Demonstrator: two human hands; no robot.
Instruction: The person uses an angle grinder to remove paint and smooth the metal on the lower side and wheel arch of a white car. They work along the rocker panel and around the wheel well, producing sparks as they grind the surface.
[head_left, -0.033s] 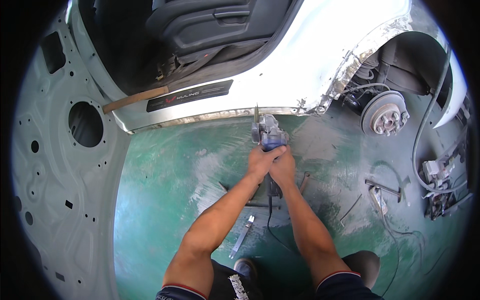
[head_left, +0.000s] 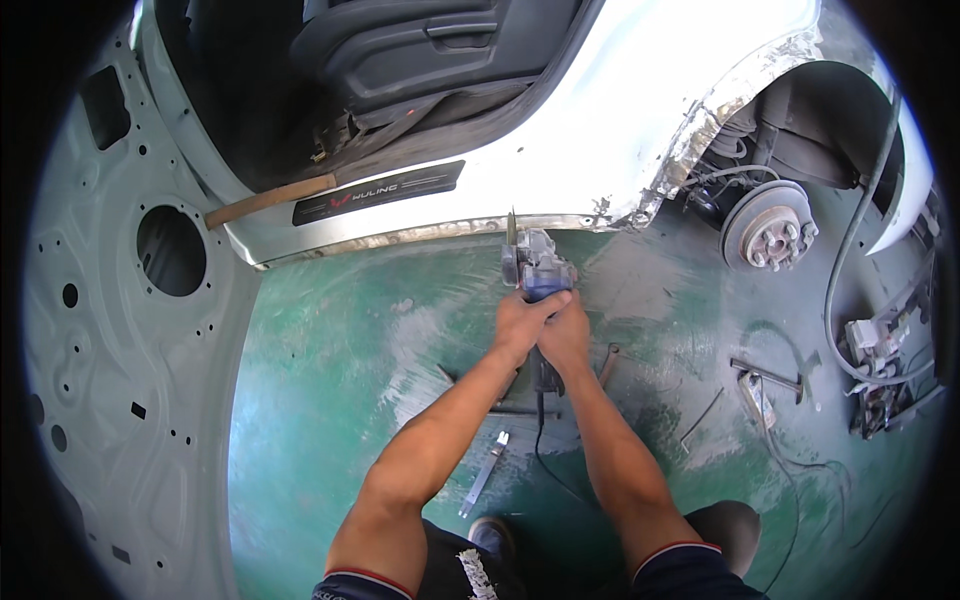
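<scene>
Both my hands are wrapped around an angle grinder (head_left: 540,262) with a grey head and a dark body. My left hand (head_left: 520,325) grips it from the left, its thumb toward the right hand. Closed on the same tool from the right is my right hand (head_left: 567,332). The grinder's disc (head_left: 512,232), seen nearly edge-on, stands at the lower edge of the white car's sill (head_left: 400,237), where paint is stripped and brownish. Whether the disc touches the metal I cannot tell. A black cord (head_left: 541,430) runs down from the tool.
An open car door (head_left: 110,330) stands at the left, with a wooden handle (head_left: 270,198) between it and the sill. A brake disc (head_left: 765,228) shows at the right. On the green floor lie a silver metal strip (head_left: 484,475), a T-shaped bar (head_left: 768,377) and cables.
</scene>
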